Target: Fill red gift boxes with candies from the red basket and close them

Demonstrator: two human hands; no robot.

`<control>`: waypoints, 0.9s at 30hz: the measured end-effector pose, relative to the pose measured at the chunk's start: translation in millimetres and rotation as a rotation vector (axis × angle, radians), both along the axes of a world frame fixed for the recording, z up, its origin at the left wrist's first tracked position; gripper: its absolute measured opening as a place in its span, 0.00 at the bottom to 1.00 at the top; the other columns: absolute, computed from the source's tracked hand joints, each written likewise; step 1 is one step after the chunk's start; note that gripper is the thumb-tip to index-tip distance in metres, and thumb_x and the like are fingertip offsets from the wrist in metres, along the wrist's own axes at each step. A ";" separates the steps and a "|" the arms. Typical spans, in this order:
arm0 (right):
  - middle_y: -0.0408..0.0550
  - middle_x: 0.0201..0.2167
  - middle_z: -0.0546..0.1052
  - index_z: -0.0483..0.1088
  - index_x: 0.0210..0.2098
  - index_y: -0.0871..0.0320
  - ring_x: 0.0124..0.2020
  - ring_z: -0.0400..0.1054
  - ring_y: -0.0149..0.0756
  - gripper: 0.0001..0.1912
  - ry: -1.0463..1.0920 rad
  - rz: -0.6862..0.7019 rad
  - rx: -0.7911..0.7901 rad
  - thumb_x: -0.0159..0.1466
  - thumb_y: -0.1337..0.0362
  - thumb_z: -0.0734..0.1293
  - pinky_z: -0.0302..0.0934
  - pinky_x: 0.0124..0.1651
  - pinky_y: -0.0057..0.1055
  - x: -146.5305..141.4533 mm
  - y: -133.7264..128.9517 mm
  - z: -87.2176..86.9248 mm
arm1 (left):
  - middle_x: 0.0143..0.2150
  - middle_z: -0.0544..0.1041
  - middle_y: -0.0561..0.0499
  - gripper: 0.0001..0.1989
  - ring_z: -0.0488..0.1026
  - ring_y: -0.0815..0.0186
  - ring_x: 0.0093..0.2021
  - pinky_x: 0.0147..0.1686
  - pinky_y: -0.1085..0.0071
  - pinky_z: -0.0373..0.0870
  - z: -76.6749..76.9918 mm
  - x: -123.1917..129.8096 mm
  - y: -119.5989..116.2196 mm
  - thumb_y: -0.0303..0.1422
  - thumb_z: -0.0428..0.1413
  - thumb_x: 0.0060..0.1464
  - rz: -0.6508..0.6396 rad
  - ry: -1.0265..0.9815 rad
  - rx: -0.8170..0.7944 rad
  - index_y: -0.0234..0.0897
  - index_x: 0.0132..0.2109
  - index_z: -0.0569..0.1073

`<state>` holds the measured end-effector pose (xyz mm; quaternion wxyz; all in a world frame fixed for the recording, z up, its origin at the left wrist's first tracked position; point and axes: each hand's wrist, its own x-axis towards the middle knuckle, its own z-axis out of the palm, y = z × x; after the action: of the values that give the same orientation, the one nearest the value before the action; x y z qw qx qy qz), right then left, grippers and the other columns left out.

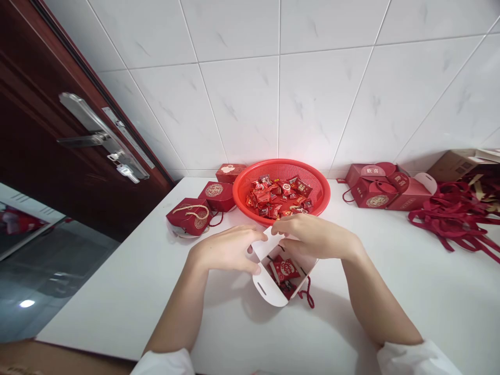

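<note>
An opened candy box (269,291) with white inner flaps stands on the white table in front of me. Several red-wrapped candies (285,268) lie inside it, and a dark red cord (308,297) hangs out at its right side. My left hand (230,249) grips the flaps on the left, thumb below and fingers above. From the right, my right hand (307,237) holds the far flap, its fingers curled over the edge. Just behind the box sits a red plastic basket (320,195) holding many wrapped candies (269,198).
Red boxes stand left of the basket, the nearest a corded box (190,217). At the right are more red gift boxes (373,190), a heap of dark red ribbons (445,213) and a cardboard box (449,169). A brown door (58,172) is at the left.
</note>
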<state>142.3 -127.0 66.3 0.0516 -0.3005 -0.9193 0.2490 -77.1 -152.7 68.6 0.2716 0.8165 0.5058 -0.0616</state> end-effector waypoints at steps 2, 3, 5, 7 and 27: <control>0.54 0.44 0.80 0.72 0.50 0.60 0.41 0.74 0.42 0.15 0.003 -0.012 0.000 0.65 0.73 0.62 0.60 0.37 0.32 2.8 -3.0 3.5 | 0.42 0.76 0.50 0.28 0.74 0.56 0.46 0.41 0.70 0.65 1.3 0.8 -1.0 0.39 0.63 0.47 -0.021 0.023 -0.034 0.41 0.56 0.74; 0.53 0.43 0.80 0.72 0.50 0.59 0.39 0.74 0.41 0.14 0.010 0.000 -0.016 0.66 0.72 0.62 0.60 0.37 0.31 5.2 -4.5 5.4 | 0.42 0.76 0.50 0.26 0.74 0.56 0.47 0.41 0.70 0.64 2.0 1.3 -1.8 0.39 0.62 0.48 -0.027 0.031 -0.044 0.40 0.55 0.75; 0.51 0.42 0.80 0.72 0.49 0.58 0.38 0.73 0.40 0.13 0.020 -0.003 -0.026 0.66 0.69 0.63 0.60 0.37 0.31 11.7 -7.0 8.7 | 0.42 0.76 0.50 0.22 0.73 0.56 0.47 0.41 0.70 0.64 3.4 2.2 -4.1 0.40 0.62 0.48 -0.035 0.036 -0.044 0.41 0.51 0.76; 0.51 0.42 0.80 0.72 0.47 0.57 0.39 0.73 0.40 0.11 0.012 -0.053 0.002 0.66 0.67 0.64 0.60 0.37 0.32 20.0 -8.8 10.3 | 0.42 0.75 0.50 0.20 0.73 0.55 0.47 0.41 0.70 0.63 4.7 3.2 -7.5 0.40 0.62 0.48 -0.042 0.025 -0.040 0.41 0.49 0.77; 0.49 0.33 0.74 0.67 0.43 0.57 0.33 0.68 0.40 0.13 -0.362 -0.379 0.038 0.57 0.67 0.68 0.50 0.28 0.30 18.5 -18.0 -6.0 | 0.40 0.75 0.53 0.06 0.73 0.63 0.40 0.38 0.71 0.64 0.1 19.4 -13.9 0.32 0.63 0.50 -0.322 -0.194 -0.091 0.40 0.36 0.74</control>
<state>160.8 -145.0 60.4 -0.0622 -0.5060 -0.8453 0.1597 -57.8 -166.7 68.7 0.3423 0.8758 0.3369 -0.0479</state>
